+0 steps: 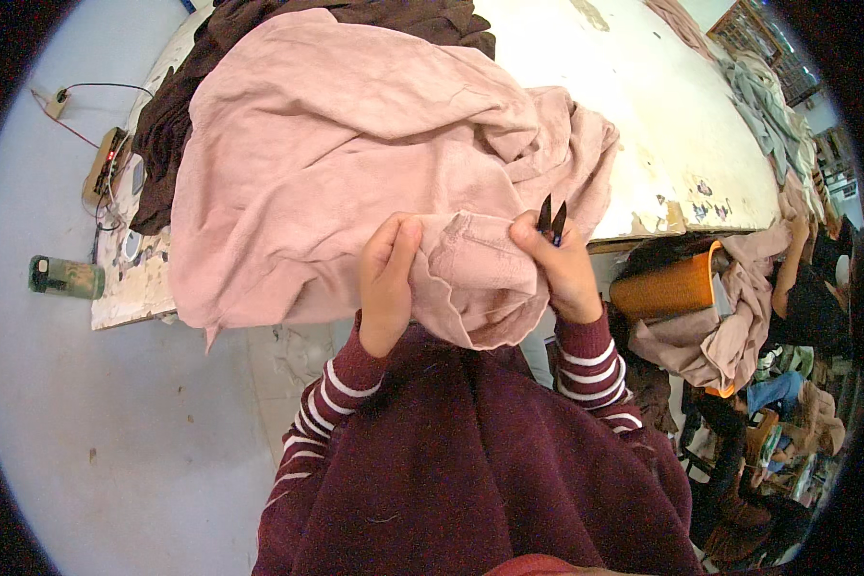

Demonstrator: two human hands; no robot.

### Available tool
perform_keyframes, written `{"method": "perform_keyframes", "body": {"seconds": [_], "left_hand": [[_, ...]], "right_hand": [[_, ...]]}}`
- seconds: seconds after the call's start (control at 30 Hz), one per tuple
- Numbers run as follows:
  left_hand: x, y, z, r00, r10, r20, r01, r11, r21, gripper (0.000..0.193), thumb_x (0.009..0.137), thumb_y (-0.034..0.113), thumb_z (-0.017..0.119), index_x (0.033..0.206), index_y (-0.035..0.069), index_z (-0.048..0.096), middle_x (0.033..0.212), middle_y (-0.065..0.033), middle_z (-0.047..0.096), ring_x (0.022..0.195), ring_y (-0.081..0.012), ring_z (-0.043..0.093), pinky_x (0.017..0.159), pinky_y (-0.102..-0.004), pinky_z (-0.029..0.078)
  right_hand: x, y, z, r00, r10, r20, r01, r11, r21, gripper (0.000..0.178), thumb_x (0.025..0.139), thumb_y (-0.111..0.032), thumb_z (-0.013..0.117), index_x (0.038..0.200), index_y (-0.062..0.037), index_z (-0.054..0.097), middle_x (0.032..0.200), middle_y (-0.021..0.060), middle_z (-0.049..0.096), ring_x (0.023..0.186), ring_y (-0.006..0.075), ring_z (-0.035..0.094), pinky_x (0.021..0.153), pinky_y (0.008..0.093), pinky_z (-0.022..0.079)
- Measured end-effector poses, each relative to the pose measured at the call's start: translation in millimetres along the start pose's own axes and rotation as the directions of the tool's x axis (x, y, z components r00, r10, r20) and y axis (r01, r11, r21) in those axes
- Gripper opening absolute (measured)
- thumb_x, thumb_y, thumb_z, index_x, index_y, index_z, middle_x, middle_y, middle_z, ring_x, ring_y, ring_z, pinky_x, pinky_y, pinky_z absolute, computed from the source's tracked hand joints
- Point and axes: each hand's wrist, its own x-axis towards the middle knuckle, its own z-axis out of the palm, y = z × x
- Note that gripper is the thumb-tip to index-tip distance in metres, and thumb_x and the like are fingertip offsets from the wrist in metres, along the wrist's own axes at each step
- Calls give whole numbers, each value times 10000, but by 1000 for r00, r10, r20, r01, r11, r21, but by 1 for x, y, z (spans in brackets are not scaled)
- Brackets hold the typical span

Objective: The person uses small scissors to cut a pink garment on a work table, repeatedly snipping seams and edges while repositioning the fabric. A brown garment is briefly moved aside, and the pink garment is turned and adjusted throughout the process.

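A large piece of soft pink fabric (pixel 346 163) lies heaped over the near part of the table, its near end lifted off the edge. My left hand (pixel 388 283) is closed, pinching this end between thumb and fingers. The other side of the same end is gripped by my right hand (pixel 566 274), also closed. Between my hands the cloth is stretched into a short seamed band, and a loose curled edge hangs below it. Small thread snips (pixel 552 219) with dark blades poke up from my right hand; their handles are hidden in the palm.
Dark brown fabric (pixel 168 125) is piled behind the pink one on the worn white table (pixel 643 106). An orange basket (pixel 667 288) with draped cloth stands at the right, near another person's arm (pixel 792 269). A power box (pixel 106 165) with wires and a green bottle (pixel 65 276) are at the left.
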Motion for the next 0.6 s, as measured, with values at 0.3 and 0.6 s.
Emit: {"method": "perform_keyframes", "body": {"seconds": [0.3, 0.6], "left_hand": [[5, 0, 3, 999, -29, -42, 26, 997, -71, 231, 911, 192, 539, 1034, 4, 592, 1019, -178, 613, 977, -277, 575, 849, -416, 466], [6, 1, 3, 999, -24, -29, 22, 998, -65, 229, 914, 199, 536, 1018, 4, 596, 1006, -176, 615, 966, -272, 576, 839, -416, 470]], "right_hand": [[3, -22, 4, 907, -406, -109, 340, 862, -375, 252, 820, -161, 723, 1027, -23, 680, 815, -34, 613, 769, 51, 523, 702, 231, 430], [-30, -27, 9, 784, -140, 605, 521, 678, -518, 124, 774, -1, 646, 896, -5, 664, 856, 104, 693, 783, 192, 675, 704, 299, 517]]}}
